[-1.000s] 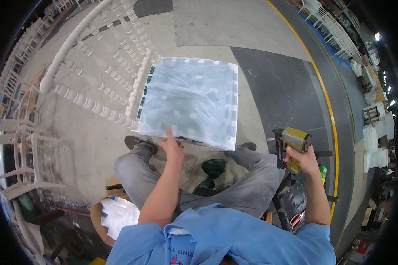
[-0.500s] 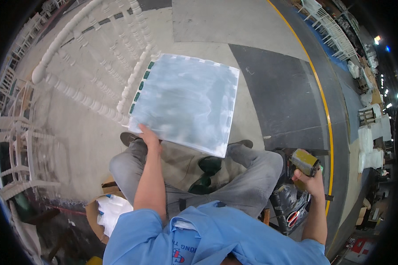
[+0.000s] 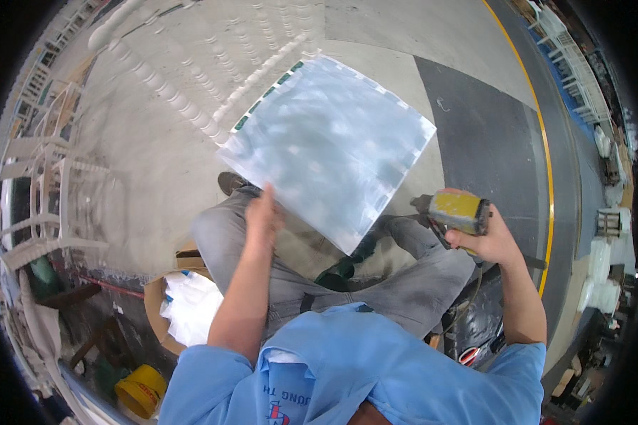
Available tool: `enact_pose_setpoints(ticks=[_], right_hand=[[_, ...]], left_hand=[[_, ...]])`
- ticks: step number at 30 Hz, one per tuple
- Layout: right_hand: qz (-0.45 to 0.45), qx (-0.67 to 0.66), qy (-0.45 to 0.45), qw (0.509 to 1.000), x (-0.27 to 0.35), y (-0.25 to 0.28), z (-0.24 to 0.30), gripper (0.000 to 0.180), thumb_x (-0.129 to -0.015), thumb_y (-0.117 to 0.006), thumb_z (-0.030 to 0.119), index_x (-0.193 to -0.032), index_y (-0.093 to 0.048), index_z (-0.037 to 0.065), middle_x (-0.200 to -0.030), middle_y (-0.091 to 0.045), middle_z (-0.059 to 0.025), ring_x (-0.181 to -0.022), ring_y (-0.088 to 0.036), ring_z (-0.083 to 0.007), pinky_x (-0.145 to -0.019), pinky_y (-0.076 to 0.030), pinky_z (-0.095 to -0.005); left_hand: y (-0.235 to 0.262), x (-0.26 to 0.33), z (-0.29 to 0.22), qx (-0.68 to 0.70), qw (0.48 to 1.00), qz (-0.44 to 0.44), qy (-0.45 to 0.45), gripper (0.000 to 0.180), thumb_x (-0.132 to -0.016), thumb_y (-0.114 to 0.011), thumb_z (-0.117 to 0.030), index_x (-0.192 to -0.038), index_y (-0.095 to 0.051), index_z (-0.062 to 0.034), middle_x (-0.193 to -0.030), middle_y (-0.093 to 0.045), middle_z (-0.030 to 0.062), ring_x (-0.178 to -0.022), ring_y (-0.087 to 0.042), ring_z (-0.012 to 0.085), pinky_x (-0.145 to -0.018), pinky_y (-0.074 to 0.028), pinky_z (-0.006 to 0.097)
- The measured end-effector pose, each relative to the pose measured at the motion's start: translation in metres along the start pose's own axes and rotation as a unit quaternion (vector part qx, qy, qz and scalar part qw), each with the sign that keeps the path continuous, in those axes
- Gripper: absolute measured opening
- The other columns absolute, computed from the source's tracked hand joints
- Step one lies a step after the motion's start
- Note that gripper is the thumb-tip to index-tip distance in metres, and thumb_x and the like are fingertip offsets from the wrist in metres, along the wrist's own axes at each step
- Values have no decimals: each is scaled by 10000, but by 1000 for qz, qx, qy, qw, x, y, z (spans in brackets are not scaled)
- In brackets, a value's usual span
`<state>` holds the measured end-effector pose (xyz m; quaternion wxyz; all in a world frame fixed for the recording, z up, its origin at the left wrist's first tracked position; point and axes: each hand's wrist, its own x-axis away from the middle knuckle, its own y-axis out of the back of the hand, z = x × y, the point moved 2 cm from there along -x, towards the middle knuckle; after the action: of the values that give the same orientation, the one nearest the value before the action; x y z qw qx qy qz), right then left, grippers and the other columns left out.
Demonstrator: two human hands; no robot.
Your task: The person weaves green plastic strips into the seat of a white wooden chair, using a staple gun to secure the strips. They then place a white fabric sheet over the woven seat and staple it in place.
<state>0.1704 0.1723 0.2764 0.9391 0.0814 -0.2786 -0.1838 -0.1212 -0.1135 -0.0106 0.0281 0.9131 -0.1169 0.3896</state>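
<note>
A square, pale blue-white panel (image 3: 333, 145), like a chair seat, tilts over my knees. Its surface looks wrapped in thin film or cloth, and green patches show along its left edge. White bobbin-turned spindles (image 3: 166, 88) adjoin it on the left. At the panel's near edge is my left hand (image 3: 264, 216), one digit upright against that edge; the other fingers are blurred and partly hidden. Off the panel's right corner, my right hand (image 3: 485, 237) grips a yellow power tool (image 3: 457, 211) with a dark nose pointing left toward the panel. The exact kind of tool is unclear.
A cardboard box (image 3: 156, 312) with white material stands by my left knee, near a yellow bucket (image 3: 140, 391). Red-handled scissors (image 3: 468, 356) lie at my right. White chair frames (image 3: 60, 205) stand far left; a yellow floor line (image 3: 546, 170) runs along the right.
The panel has turned clockwise and shifted right and away. My right hand has brought the power tool inward, its nose now toward the panel. My left hand has moved right along the near edge.
</note>
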Motion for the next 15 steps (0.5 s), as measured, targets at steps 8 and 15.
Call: enact_pose_setpoints(ticks=[8, 15], right_hand=[[120, 199, 102, 967, -72, -55, 20, 655, -835, -900, 187, -1427, -642, 75, -1312, -737, -136, -1221, -699, -248, -1081, -534, -394], [163, 324, 137, 922, -103, -89, 24, 682, -802, -908, 133, -1426, -638, 77, -1308, -736, -162, -1203, -711, -308, -1069, -545, -417]], left_hand=[[-32, 53, 32, -142, 986, 85, 4, 454, -912, -858, -436, -818, -640, -49, -757, -619, 27, -628, -591, 131, -558, -466, 296], [-26, 67, 25, -108, 994, 18, 8, 447, -914, -862, -411, -820, -629, -42, -715, -608, 30, -568, -600, 148, -498, -463, 318]])
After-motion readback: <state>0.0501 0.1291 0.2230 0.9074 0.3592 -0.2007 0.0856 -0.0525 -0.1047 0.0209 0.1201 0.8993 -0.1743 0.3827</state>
